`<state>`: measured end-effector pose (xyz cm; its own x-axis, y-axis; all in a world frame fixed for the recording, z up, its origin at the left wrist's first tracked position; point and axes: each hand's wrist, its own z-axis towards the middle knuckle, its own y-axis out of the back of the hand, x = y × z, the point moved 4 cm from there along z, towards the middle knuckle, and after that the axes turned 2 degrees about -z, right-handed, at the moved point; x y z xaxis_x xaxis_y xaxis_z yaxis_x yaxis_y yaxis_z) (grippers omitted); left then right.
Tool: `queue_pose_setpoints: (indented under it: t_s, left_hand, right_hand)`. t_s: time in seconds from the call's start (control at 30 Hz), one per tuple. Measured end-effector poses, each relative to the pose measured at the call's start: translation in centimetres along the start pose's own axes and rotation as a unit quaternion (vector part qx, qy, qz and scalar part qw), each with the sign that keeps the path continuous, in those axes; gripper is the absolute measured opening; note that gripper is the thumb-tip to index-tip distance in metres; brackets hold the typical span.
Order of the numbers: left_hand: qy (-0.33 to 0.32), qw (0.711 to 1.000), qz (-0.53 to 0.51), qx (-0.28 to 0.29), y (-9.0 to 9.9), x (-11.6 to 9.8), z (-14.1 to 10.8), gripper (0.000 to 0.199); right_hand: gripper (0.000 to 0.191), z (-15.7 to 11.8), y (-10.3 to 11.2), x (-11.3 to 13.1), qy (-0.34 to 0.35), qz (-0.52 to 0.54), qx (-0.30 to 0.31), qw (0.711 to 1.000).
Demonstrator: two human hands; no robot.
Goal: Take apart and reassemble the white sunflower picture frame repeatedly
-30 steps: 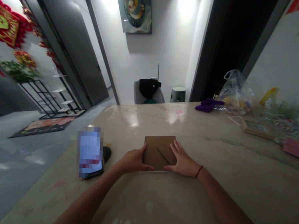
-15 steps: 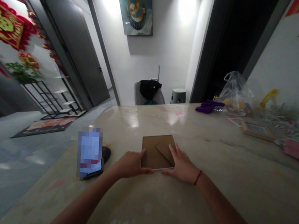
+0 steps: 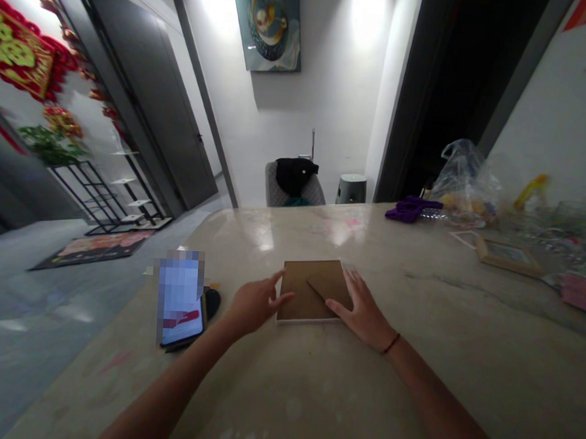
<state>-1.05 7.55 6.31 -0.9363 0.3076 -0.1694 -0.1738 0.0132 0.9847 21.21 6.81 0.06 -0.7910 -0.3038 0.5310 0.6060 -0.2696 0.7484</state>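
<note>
A picture frame (image 3: 313, 294) lies face down on the table, its brown backboard up and a thin pale rim showing along the front. A slanted dark line, which looks like the edge of a stand flap, crosses the board. My left hand (image 3: 253, 304) grips the left side, with the index finger at the far left corner and the thumb over the board. At the right side, my right hand (image 3: 367, 310) holds the frame with its fingers along the edge and its thumb on the board. A dark red cord circles the right wrist.
A phone (image 3: 183, 305), partly blurred out, stands propped on the left by a dark round base. Toward the right lie a purple cloth (image 3: 411, 209), a clear plastic bag (image 3: 464, 189), a wooden frame (image 3: 510, 257) and a pink item (image 3: 583, 297). A chair (image 3: 297, 184) stands beyond the table (image 3: 294, 390).
My thumbs have moved from the frame's front edge up onto the backboard. The frame is turned slightly and sits a little farther away, with its front rim now showing.
</note>
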Motion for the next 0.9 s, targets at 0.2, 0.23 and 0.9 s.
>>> queue_pose_setpoints:
  t_s: [0.2,0.23,0.9]
  left_hand:
    - [0.099,0.988,0.032,-0.114,-0.8,1.4,0.5,0.062]
    - [0.103,0.990,0.040,-0.092,-1.7,1.5,0.5,0.063]
    - [0.085,0.996,0.009,-0.019,-4.5,-1.0,-1.0,0.041]
  right_hand:
    - [0.072,0.7,2.4,-1.3,0.014,-0.137,-0.093,0.986]
    - [0.076,0.6,2.1,-1.5,0.009,-0.166,-0.067,0.984]
    - [0.043,0.8,0.5,-0.7,-0.212,0.354,-0.086,0.907]
